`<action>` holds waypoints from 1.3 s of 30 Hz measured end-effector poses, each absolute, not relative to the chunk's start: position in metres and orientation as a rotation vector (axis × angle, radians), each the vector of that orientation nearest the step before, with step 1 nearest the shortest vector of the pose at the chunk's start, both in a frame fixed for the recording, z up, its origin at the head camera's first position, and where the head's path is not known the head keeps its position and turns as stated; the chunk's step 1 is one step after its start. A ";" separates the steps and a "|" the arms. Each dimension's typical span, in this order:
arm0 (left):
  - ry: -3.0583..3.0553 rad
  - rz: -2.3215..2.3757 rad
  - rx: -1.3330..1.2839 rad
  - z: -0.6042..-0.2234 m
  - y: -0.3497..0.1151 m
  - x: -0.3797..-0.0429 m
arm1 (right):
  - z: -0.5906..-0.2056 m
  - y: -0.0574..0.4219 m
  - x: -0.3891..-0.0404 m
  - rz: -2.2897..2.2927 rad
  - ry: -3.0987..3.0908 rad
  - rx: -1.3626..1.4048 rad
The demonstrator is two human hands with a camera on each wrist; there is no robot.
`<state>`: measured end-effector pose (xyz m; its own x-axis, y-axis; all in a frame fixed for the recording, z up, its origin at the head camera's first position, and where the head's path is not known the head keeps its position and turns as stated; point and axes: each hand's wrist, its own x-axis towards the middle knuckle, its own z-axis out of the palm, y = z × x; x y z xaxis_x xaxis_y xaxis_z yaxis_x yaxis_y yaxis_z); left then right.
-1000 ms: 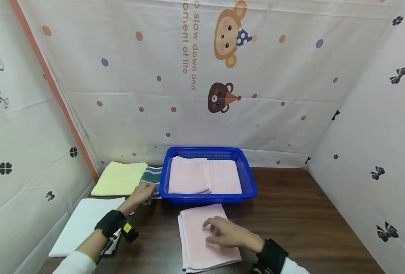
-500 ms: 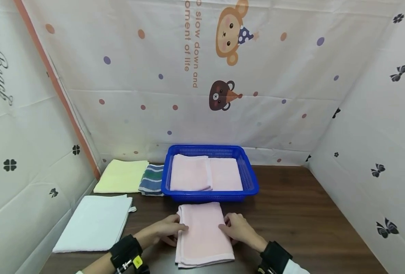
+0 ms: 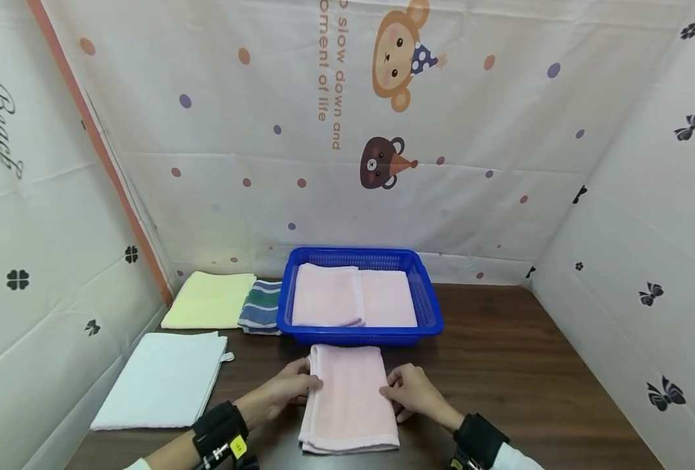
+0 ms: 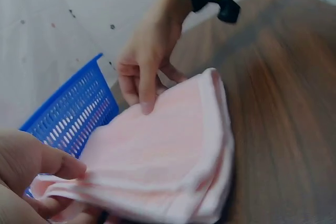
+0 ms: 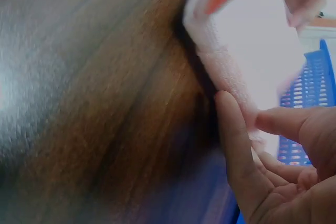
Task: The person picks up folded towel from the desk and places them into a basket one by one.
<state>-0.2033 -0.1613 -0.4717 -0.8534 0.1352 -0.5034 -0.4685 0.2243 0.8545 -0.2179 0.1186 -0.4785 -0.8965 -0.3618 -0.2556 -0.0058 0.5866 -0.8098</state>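
A folded pink towel (image 3: 350, 398) lies in front of the basket, its near end slightly off the table in the left wrist view. My left hand (image 3: 285, 390) pinches its left edge, thumb on top and fingers beneath the layers. At the opposite edge my right hand (image 3: 416, 393) pinches the towel between thumb and fingers; the right wrist view shows this grip (image 5: 283, 166) close up. Behind them stands a blue plastic basket (image 3: 359, 336) with two folded pink towels (image 3: 326, 297) side by side in it.
To the left lie a folded white towel (image 3: 162, 382) and, farther back, a yellow towel (image 3: 209, 301). A striped green and blue towel (image 3: 261, 307) touches the basket's left side. Printed cloth walls (image 3: 235, 130) enclose the wooden table (image 3: 500, 365).
My left hand has come from beside the striped towel to the front pink towel's left edge. The right hand has moved from above that towel to its right edge. Both now grip it.
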 end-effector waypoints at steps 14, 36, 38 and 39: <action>2.115 1.571 -0.481 -0.477 -0.182 -0.213 | -0.477 0.099 -0.229 -1.118 2.420 -0.326; 2.017 1.572 -0.138 -0.480 -0.189 -0.209 | -0.472 0.115 -0.228 -1.513 1.942 -0.212; 2.009 1.581 -0.131 -0.479 -0.189 -0.209 | -0.471 0.116 -0.229 -1.526 1.941 -0.205; 2.005 1.587 -0.126 -0.478 -0.188 -0.209 | -0.470 0.116 -0.229 -1.531 1.945 -0.200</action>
